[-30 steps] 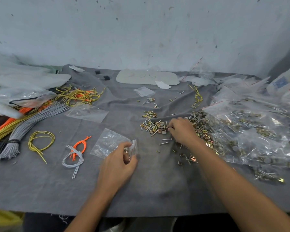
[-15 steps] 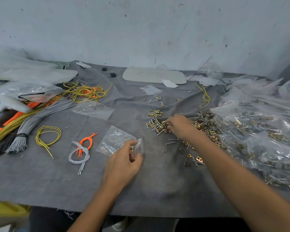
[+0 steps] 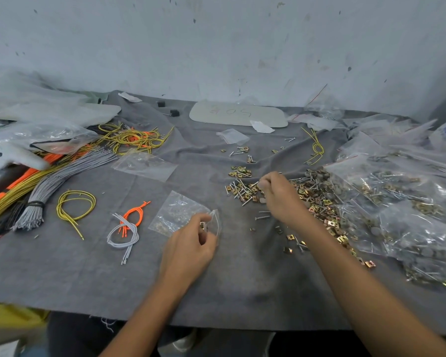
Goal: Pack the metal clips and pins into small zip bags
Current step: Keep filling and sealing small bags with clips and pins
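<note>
The left hand [image 3: 191, 243] pinches the mouth of a small zip bag [image 3: 180, 215] between thumb and curled fingers. The bag lies flat on the cloth with a few pieces inside. The right hand [image 3: 281, 199] has its fingertips bunched together at the loose pile of metal clips and pins [image 3: 240, 189], apparently nipping a piece, though blur hides it. A scuffed pale wall [image 3: 216, 47] stands behind. A grey cloth [image 3: 88, 274] covers the table, with filled bags [image 3: 410, 202] heaped on the right and cord bundles [image 3: 62, 176] on the left.

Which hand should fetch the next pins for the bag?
Right. The right hand sits at the pile of clips and pins, fingers curled into it; the left hand is busy pinching the mouth of the small zip bag.
</note>
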{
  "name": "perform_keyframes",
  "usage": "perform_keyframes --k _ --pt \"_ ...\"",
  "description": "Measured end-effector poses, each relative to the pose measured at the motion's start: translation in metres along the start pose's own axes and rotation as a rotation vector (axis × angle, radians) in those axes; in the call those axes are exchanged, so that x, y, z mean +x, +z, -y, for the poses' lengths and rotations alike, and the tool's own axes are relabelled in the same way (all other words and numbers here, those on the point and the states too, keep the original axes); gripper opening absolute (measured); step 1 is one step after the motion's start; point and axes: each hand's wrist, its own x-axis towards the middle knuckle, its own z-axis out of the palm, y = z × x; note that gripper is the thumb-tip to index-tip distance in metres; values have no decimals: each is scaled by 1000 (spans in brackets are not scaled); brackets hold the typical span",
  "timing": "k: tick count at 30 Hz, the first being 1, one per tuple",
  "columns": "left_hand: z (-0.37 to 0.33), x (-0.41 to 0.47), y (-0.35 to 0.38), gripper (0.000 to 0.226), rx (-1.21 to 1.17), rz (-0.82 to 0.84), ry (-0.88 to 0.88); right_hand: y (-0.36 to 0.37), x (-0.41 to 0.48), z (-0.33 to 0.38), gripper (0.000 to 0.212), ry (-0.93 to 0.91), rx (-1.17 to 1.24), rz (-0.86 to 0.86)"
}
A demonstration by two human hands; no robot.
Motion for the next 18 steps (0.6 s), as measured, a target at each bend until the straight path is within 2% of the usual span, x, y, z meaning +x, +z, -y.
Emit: perform_keyframes --k 4,7,12,18 --pt "0 2 0 27 -76 -37 -32 25 -54 29 11 -21 301 39" --pt "0 2 -1 28 -124 -48 -35 51 -84 44 6 -63 429 87" --pt "-2 -1 -4 29 -187 -34 -48 75 -92 60 9 -151 369 70" --pt "-2 -1 -4 32 -196 -33 -34 83 -100 62 17 -113 454 -13"
